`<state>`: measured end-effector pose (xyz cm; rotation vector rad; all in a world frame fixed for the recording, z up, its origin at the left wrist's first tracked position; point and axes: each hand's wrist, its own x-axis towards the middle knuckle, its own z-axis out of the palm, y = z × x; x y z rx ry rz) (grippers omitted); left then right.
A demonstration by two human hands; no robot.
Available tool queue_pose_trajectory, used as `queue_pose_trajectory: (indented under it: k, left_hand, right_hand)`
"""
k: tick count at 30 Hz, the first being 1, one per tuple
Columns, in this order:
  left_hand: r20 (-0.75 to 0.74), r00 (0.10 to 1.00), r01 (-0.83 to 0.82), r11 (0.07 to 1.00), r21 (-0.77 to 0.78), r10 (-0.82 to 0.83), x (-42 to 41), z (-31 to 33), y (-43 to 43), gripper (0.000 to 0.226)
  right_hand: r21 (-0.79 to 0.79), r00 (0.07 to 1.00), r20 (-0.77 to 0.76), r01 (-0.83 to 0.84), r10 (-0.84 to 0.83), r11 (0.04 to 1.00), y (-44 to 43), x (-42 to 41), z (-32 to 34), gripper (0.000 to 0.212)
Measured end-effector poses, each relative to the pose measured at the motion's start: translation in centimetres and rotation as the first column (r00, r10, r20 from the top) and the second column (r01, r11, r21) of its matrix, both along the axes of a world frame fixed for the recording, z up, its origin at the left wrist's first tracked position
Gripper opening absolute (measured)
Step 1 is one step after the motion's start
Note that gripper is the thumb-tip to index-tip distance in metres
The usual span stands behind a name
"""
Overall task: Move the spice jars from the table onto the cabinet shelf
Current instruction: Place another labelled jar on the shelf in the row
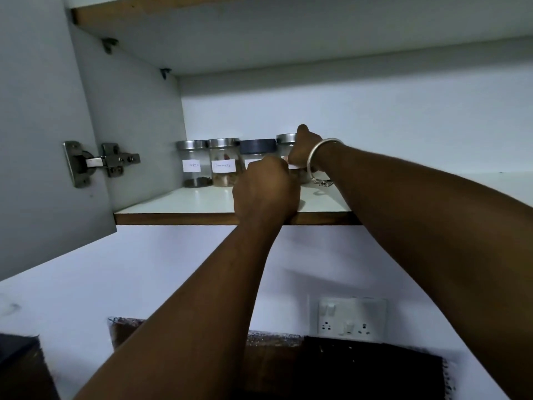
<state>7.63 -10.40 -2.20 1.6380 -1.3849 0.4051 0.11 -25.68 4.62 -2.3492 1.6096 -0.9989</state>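
Cabinet door (pixel 43 111): big and grey, swung open far to the left of both hands.
Shelf (pixel 178 200): white, just under both hands. All the jars I can see stand on it, at the back. The table is hard to make out.
Step now: I think the last jar in the row is being set down and lined up.
How to do it well: put the jar down flat and slide it softly to the left, so it sits next to the others and does not bump them. Turn the paper name to the front. Let go only when it stands still.
Left hand (pixel 265 192): curled up, its back to us, in front of the dark-lid jar (pixel 258 146). Its fingers are hidden, so I cannot tell if it holds that jar.
Right hand (pixel 305 151): wrapped round the side of the steel-lid jar (pixel 285 140), thumb sticking up by the lid.
Two more jars: the see-through jar (pixel 193 163) and the brown spice jar (pixel 223 163) stand to the left of the left hand, side by side.
Bangle (pixel 320 151): silver, on the right wrist.
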Motion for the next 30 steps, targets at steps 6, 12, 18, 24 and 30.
queue_pose_trajectory:
  k: [6,12,18,24,30]
  left_hand:
    - [-0.012,1.0,0.025,0.999,-0.028,-0.025,-0.2,-0.1,0.5,0.028]
    - [0.003,0.999,0.042,0.981,-0.189,-0.043,-0.7,-0.2,1.7,0.033]
    - [-0.022,0.997,0.074,0.977,-0.2,-0.08,-0.9,-0.5,2.5,0.023]
    - [-0.247,0.883,0.345,0.909,-0.233,-0.399,-1.5,-0.9,6.3,0.022]
    - [-0.547,0.548,0.447,0.774,-0.448,-0.633,-7.2,-5.0,14.0,0.027]
  right_hand:
    - [0.046,0.998,0.038,-0.059,0.057,0.997,1.1,-0.4,-0.6,0.096]
    - [0.162,0.978,-0.206,0.057,-0.022,0.985,6.4,-3.7,-0.3,0.091]
    - [0.234,0.934,-0.335,-0.045,0.124,0.971,13.3,-6.8,-1.0,0.066]
    - [0.057,0.95,-0.281,-0.125,0.136,0.991,20.7,-7.7,-4.7,0.052]
    - [-0.276,0.866,0.349,-0.269,0.357,0.923,29.4,-10.1,-12.6,0.034]
